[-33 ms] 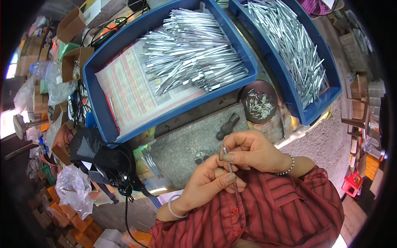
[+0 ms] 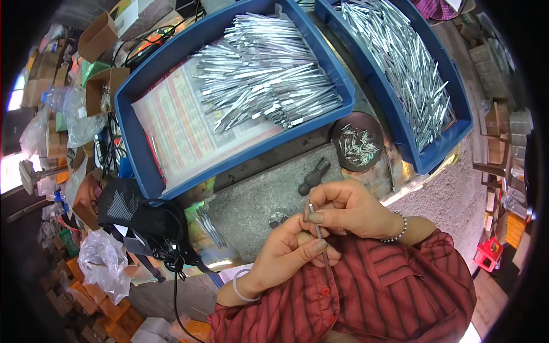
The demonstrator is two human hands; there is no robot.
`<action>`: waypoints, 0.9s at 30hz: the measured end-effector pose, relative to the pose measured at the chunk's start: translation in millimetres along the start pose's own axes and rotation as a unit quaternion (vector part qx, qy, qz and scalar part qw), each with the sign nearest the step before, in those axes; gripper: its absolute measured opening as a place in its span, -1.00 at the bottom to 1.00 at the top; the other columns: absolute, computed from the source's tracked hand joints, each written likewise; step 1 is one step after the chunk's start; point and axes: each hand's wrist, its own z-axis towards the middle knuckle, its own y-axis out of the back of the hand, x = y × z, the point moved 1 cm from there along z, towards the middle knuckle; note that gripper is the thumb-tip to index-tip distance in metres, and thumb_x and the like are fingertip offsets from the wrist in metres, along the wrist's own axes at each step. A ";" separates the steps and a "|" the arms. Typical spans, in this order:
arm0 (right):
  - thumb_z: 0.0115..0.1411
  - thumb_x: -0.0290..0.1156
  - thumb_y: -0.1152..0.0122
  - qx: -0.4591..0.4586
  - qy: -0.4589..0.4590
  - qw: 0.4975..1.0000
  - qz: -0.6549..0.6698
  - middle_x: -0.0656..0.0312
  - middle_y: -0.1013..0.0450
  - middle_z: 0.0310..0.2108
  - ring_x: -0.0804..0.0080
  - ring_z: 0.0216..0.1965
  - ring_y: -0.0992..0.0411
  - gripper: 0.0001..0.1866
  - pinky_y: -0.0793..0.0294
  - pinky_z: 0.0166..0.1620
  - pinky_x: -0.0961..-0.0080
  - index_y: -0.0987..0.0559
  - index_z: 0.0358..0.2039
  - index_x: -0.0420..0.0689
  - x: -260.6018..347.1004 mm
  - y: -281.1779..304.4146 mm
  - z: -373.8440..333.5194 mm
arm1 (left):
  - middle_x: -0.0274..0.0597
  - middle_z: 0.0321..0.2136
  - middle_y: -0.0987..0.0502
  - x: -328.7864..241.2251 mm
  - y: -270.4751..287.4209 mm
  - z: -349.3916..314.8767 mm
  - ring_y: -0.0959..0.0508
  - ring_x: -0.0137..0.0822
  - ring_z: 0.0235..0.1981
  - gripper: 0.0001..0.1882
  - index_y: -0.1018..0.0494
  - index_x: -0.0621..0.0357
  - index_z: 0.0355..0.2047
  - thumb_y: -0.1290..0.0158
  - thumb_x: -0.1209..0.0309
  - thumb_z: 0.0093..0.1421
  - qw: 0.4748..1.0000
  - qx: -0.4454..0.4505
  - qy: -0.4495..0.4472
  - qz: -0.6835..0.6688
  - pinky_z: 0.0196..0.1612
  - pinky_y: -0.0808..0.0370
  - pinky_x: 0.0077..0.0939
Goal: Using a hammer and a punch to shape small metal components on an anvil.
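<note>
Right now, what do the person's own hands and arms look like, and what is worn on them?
Both hands are bare, no gloves. The left hand has a thin white bangle on its wrist; the right hand has a bracelet of small pale beads. The forearms are bare, with red striped shirt sleeves ending near the elbows.

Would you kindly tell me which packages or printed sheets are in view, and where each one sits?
Printed sheet: lining the left blue tray, flat, pale with red and green print.
Cardboard boxes: upper left, brown, open.
Clear plastic bag: lower left, crumpled.
Orange cartons: bottom left, stacked.
</note>
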 end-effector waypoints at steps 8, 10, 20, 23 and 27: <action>0.15 -0.40 -0.13 -0.005 0.027 0.999 0.016 0.37 -0.40 -0.56 0.77 -0.55 -0.29 -0.84 -0.19 -0.56 0.81 -0.45 -0.35 -0.23 5.7 17.7 -0.3 | 0.02 -0.42 -0.54 -8.1 -5.6 19.7 -0.58 -0.24 -0.39 -0.80 -0.23 0.25 -0.19 0.08 0.43 0.23 1.000 -0.005 0.015 0.010 -0.34 -0.51 -0.61; 0.15 -0.40 -0.13 -0.005 0.024 1.000 0.014 0.37 -0.40 -0.55 0.77 -0.55 -0.30 -0.84 -0.19 -0.56 0.81 -0.45 -0.34 -0.24 6.4 20.0 0.4 | 0.01 -0.42 -0.54 -8.2 -5.0 22.1 -0.58 -0.25 -0.39 -0.80 -0.23 0.25 -0.19 0.08 0.43 0.22 1.000 -0.009 0.017 0.011 -0.34 -0.51 -0.61; 0.14 -0.46 -0.13 -0.004 0.054 0.998 0.018 0.36 -0.40 -0.51 0.74 -0.48 -0.32 -0.86 -0.26 -0.47 0.80 -0.46 -0.34 -0.27 7.2 19.9 6.2 | -0.05 -0.47 -0.53 -9.8 -2.1 23.8 -0.56 -0.31 -0.43 -0.80 -0.24 0.25 -0.21 0.02 0.50 0.17 1.000 -0.027 0.010 -0.005 -0.37 -0.50 -0.60; 0.15 -0.46 -0.11 -0.010 0.047 0.999 0.006 0.39 -0.39 -0.51 0.77 -0.51 -0.29 -0.87 -0.23 -0.49 0.81 -0.47 -0.34 -0.26 6.7 19.6 6.2 | -0.10 -0.49 -0.52 -12.0 -4.1 23.8 -0.56 -0.34 -0.46 -0.78 -0.24 0.25 -0.22 -0.01 0.55 0.14 0.998 -0.051 0.024 -0.013 -0.40 -0.50 -0.60; 0.18 -0.41 -0.07 0.001 0.027 1.000 0.001 0.43 -0.36 -0.55 0.81 -0.61 -0.20 -0.85 -0.14 -0.58 0.82 -0.48 -0.33 -0.24 3.1 21.8 4.8 | -0.27 -0.47 -0.47 -7.7 -1.1 20.6 -0.53 -0.49 -0.44 -0.68 -0.23 0.23 -0.12 -0.04 0.57 0.12 0.999 -0.035 0.005 -0.006 -0.41 -0.46 -0.71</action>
